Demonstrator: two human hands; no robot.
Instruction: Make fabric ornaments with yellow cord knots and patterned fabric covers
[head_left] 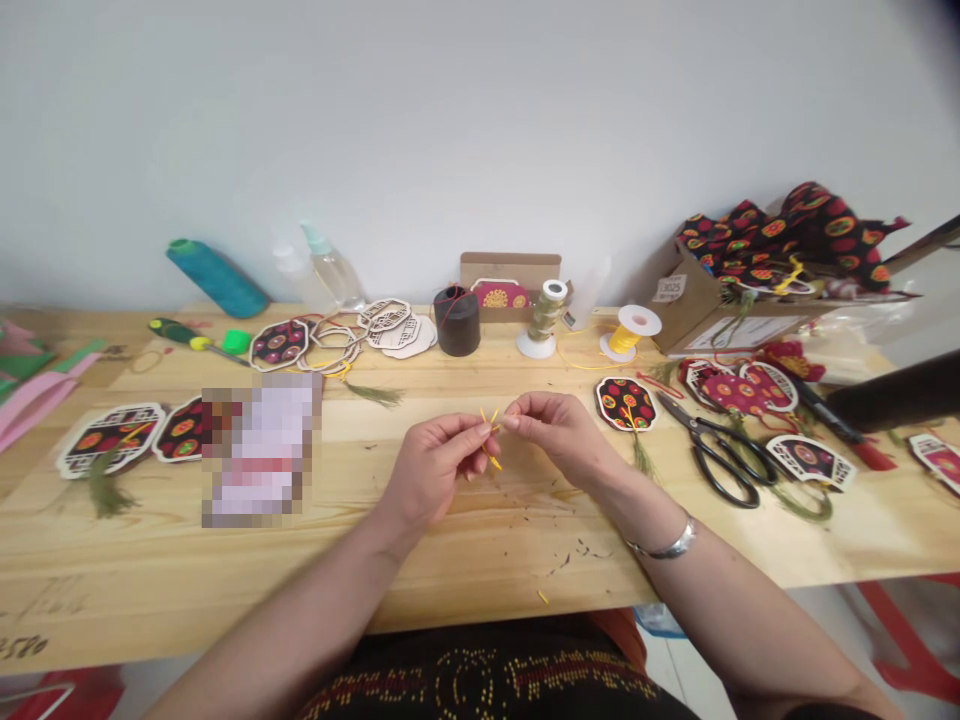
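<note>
A pale wooden bench (90,545), handwritten figures at its near left corner, stands against a plain wall. Along its back edge sit a teal cone of thread (217,280), a spray bottle (335,272), a black spool (457,328), a yellow spool (619,344) and a large cardboard box (694,310). Black-handled scissors (697,428) lie at right, between a round ornament (626,402) and a fan-shaped ornament (810,460). Dark scraps (582,551) and a yellow snippet (543,597) dot the front.
</note>
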